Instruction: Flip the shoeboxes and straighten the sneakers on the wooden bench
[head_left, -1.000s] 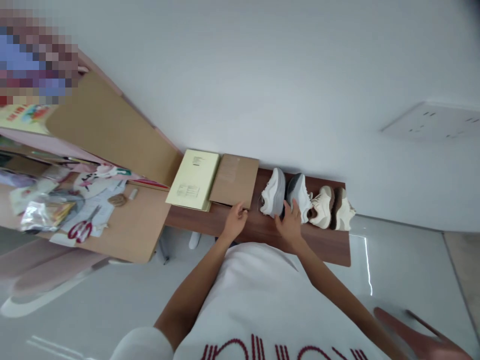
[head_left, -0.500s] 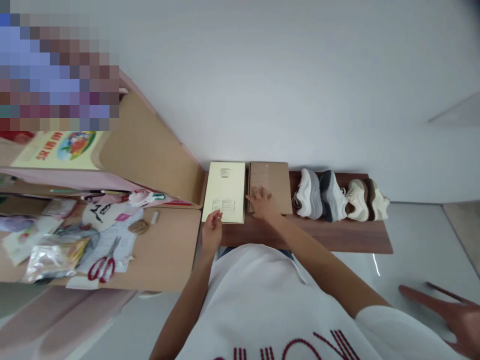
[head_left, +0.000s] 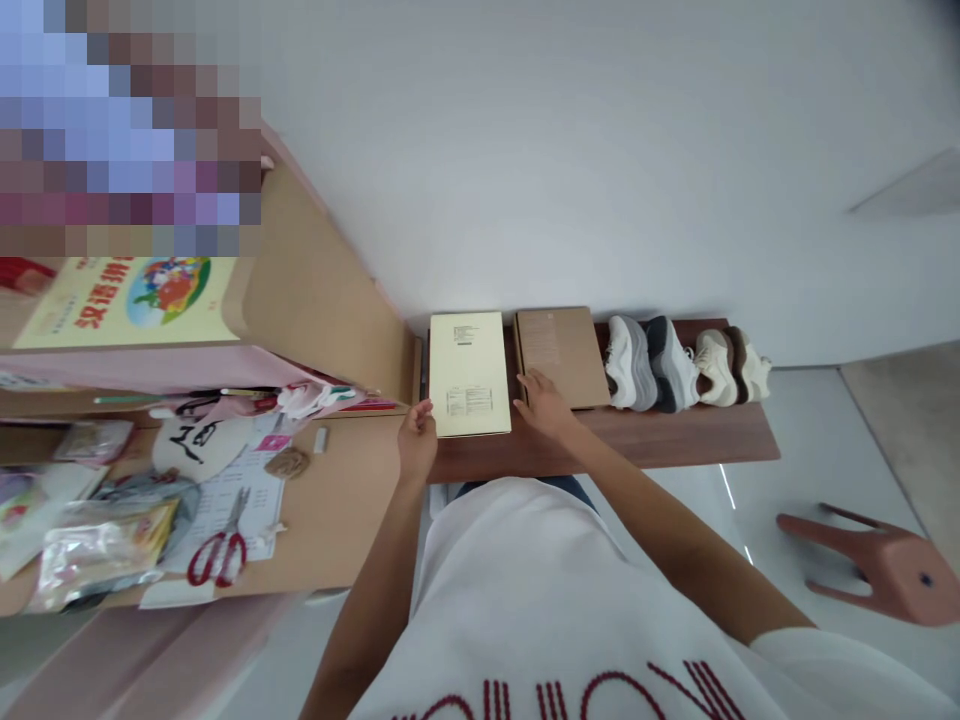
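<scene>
A pale yellow flat box [head_left: 469, 372] and a brown cardboard box [head_left: 561, 356] lie side by side on a dark wooden bench [head_left: 675, 440] against the white wall. My left hand [head_left: 416, 440] is curled around the near left corner of the yellow box. With fingers spread, my right hand [head_left: 544, 408] rests on the near left corner of the brown box, its thumb toward the gap between the two boxes. Both forearms reach out over my white shirt.
Two pairs of sneakers, white-grey [head_left: 649, 362] and cream [head_left: 731, 366], stand on the bench's right part. A light wooden desk [head_left: 337, 510] on the left carries red scissors [head_left: 217, 555], papers and a plastic packet [head_left: 97, 550]. A pink stool [head_left: 877, 565] stands on the glossy floor at right.
My right hand left the sneakers, crossed the brown box and now sits at its near left corner. My left hand moved from the brown box to the yellow box's corner. The two boxes now lie apart.
</scene>
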